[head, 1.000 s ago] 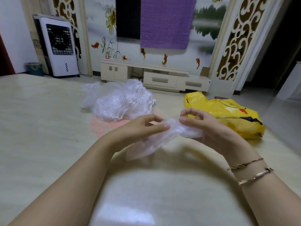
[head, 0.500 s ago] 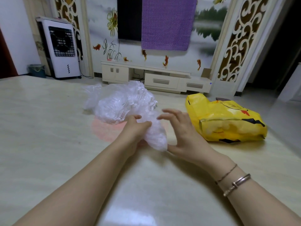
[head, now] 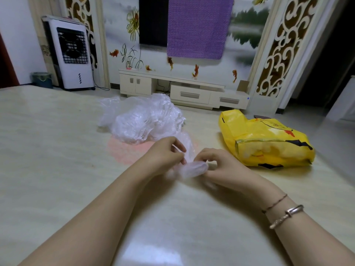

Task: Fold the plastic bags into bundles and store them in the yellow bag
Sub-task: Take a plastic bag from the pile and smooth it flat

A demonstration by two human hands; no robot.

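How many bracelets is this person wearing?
2, both on the wrist of the right hand: a thin dark cord bracelet nearer the hand, and a silver bangle just behind it. The left wrist shows none.

From my feed, a white TV cabinet (head: 172,87) sat under a purple cloth (head: 197,25), air cooler (head: 72,54) left.
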